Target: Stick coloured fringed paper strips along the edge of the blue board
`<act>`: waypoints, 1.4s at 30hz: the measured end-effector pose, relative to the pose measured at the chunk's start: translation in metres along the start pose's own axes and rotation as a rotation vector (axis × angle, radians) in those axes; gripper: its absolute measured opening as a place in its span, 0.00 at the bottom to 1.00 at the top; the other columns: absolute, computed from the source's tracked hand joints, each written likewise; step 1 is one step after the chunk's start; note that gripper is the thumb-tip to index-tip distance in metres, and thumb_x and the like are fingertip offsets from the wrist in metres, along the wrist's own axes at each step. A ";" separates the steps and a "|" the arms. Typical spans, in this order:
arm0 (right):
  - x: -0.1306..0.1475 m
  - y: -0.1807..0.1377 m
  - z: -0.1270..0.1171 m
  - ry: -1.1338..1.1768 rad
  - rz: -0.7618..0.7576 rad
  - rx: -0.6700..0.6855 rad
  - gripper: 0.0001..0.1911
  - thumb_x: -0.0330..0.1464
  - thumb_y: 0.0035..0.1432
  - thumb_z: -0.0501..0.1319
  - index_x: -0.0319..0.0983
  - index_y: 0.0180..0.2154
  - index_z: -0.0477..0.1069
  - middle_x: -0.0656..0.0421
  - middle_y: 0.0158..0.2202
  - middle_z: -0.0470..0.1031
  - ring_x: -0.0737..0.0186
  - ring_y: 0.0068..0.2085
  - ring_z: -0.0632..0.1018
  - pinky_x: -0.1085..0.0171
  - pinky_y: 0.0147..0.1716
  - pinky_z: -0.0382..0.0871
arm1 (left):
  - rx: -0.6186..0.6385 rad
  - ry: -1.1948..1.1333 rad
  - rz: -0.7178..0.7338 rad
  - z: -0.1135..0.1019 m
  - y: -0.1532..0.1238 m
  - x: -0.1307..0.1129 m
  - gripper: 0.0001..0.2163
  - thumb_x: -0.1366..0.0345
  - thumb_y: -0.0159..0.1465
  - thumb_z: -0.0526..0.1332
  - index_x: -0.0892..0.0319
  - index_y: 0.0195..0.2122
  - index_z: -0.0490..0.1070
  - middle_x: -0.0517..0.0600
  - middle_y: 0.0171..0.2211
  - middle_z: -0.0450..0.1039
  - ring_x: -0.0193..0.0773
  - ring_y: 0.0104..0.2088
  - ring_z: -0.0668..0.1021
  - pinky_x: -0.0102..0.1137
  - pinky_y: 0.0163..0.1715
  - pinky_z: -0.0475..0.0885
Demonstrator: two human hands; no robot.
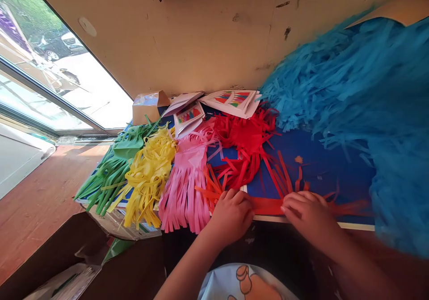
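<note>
Between my two hands a red-orange tissue paper fringe (267, 206) lies stretched along the front edge of the blue table (321, 170). My left hand (233, 214) is closed on its left part, with cut strands spreading out beyond the fingers. Farther right, my right hand (305, 211) pinches the same band, and its strands fan up and to the right, partly blurred. Just behind my left hand is a heap of red paper fringe (248, 135). Pink fringe (187, 161) lies left of it, then yellow fringe (152, 166) and green fringe (125, 150), all hanging toward the front edge.
A large mass of blue fringe (348, 90) fills the right side. Folded printed cards (190, 114) and a small cardboard box (147, 108) stand against the wall (201, 36). An open carton (134, 268) sits below at left, near a window (67, 68).
</note>
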State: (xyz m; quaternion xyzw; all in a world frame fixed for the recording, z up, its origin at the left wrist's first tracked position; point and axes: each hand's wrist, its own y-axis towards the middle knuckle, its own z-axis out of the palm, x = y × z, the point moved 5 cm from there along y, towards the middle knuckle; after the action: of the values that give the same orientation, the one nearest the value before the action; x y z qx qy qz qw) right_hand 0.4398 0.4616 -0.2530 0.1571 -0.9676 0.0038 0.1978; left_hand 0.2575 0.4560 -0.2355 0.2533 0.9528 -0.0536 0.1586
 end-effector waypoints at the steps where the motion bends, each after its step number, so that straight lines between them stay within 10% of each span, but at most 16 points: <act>1: 0.000 0.002 0.001 -0.004 0.020 0.024 0.12 0.34 0.58 0.50 0.44 0.26 0.69 0.63 0.32 0.75 0.60 0.38 0.70 0.54 0.43 0.55 | -0.003 0.017 -0.014 0.000 0.001 0.001 0.07 0.64 0.64 0.54 0.57 0.34 0.70 0.48 0.41 0.70 0.40 0.42 0.69 0.37 0.43 0.65; 22: 0.028 0.008 -0.001 -0.537 0.153 -0.068 0.13 0.30 0.58 0.51 0.39 0.27 0.72 0.56 0.30 0.73 0.53 0.40 0.69 0.48 0.49 0.49 | 0.119 0.279 -0.128 0.011 0.026 0.011 0.12 0.59 0.66 0.51 0.60 0.37 0.71 0.53 0.35 0.69 0.43 0.33 0.77 0.32 0.26 0.71; 42: 0.021 0.023 -0.001 -0.502 0.179 0.081 0.15 0.30 0.55 0.50 0.38 0.25 0.74 0.54 0.30 0.73 0.50 0.40 0.69 0.45 0.48 0.50 | 0.194 0.308 -0.128 0.018 0.026 0.013 0.11 0.63 0.67 0.50 0.62 0.39 0.69 0.56 0.35 0.68 0.44 0.32 0.77 0.34 0.26 0.72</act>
State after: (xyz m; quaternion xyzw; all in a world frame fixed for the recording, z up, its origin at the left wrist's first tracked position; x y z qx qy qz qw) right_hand 0.4151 0.4770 -0.2433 0.0746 -0.9954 0.0208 -0.0559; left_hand 0.2645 0.4816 -0.2572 0.2116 0.9703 -0.1157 -0.0181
